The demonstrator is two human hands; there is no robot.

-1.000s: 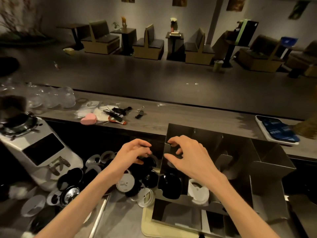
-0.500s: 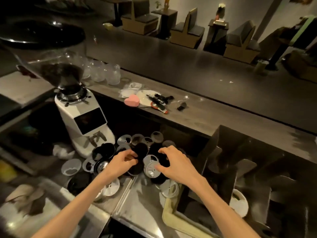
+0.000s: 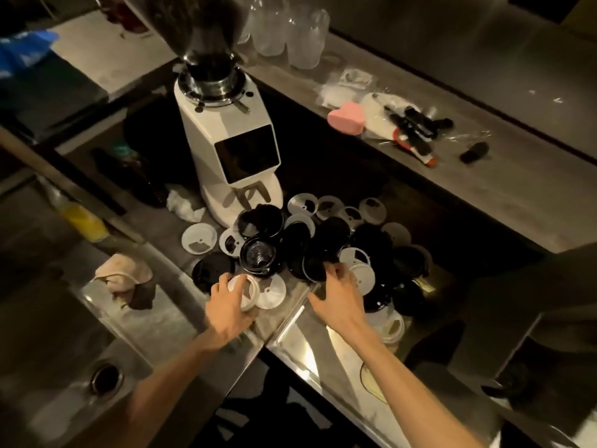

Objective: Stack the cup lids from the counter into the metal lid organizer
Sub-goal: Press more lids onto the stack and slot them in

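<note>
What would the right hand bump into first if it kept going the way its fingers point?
Probably the black lid at its fingertips in the lid pile; the right hand seems already touching it, though depth is unclear.

Metal lid organizer (image 3: pixel 529 286) dark, edge-cropped

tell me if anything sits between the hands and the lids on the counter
Nothing visible does. The left hand already rests its fingers on a white lid at the near edge of the pile, and the right hand touches a black lid. The metal organizer is mostly out of view, so that path cannot be judged.
</note>
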